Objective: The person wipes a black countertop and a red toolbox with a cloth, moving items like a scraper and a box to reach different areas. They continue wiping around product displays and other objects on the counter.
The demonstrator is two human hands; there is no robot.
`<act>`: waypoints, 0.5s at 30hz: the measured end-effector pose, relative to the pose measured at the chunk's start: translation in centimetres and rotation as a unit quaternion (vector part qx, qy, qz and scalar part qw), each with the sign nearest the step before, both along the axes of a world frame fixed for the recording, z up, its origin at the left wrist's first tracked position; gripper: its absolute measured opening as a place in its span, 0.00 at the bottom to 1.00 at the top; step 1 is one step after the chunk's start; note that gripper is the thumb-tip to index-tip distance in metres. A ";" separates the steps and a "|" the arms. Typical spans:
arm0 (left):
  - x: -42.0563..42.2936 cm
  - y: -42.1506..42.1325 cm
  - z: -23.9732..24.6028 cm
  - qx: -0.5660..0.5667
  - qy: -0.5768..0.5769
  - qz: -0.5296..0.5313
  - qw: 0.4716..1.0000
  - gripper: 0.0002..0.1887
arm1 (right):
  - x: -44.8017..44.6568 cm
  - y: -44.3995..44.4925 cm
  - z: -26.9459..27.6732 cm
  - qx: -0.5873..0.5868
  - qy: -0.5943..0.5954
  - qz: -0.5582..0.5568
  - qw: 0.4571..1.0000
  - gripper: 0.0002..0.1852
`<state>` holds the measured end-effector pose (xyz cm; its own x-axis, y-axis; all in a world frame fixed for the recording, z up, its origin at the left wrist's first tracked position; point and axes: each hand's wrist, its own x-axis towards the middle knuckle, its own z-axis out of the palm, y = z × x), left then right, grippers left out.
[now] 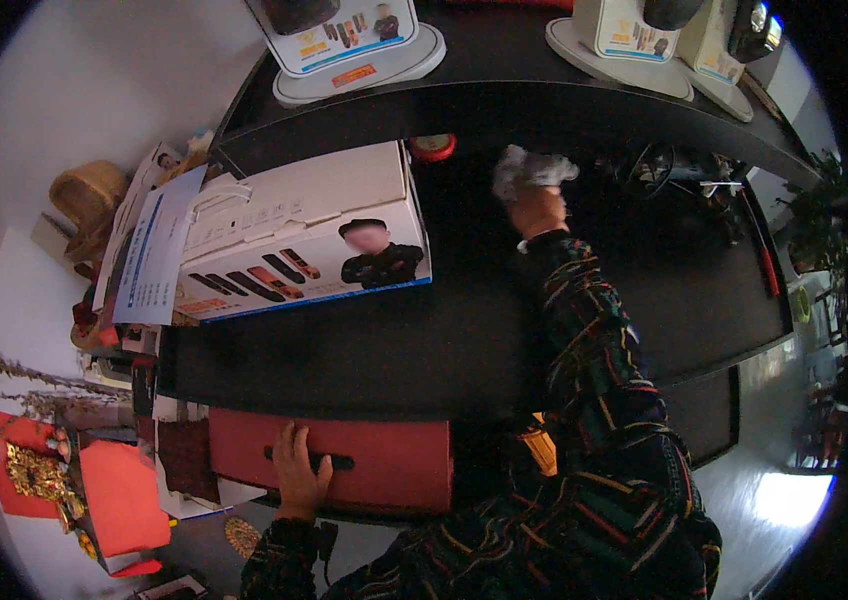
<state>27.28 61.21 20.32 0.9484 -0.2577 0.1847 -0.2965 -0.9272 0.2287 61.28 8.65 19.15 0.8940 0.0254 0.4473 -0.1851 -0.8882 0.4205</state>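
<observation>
My right hand (536,210) reaches far over the black shelf board (364,352), holding a crumpled greyish cloth (535,169) that covers the fingers. The cloth is beneath the overhang of the upper board, near the back. My left hand (299,476) lies with fingers spread on a dark red box (394,461), beside the dark slot in its face. The red box sits lower than the board, close to my body. Left of my right hand stands a white printed carton (304,232) with a plastic carry handle.
White display stands (356,67) rest on the upper board (491,105). A round red-rimmed object (433,147) sits behind the carton. Dark cables (649,169) and a red rod (761,255) lie right. A printed sheet (161,247) leans at the carton's left, with red paper items (123,495) below.
</observation>
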 end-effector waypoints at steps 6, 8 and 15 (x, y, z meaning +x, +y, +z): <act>0.0 -0.2 0.2 -0.023 0.009 0.004 1.000 0.34 | -6.8 8.1 4.1 0.247 0.155 0.099 0.951 0.29; -0.1 -0.3 0.4 -0.013 0.007 0.014 1.000 0.33 | -8.6 7.4 4.7 0.265 0.184 0.109 0.940 0.27; -0.1 -0.6 1.0 -0.025 0.045 0.044 0.998 0.33 | -11.4 -4.8 5.6 0.103 0.269 -0.022 0.957 0.25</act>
<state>27.18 60.62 21.36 0.9802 -0.1660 0.1082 -0.1913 -0.9354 0.2973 49.93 3.87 24.73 0.9946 -0.0565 -0.0868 -0.0298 -0.9587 0.2829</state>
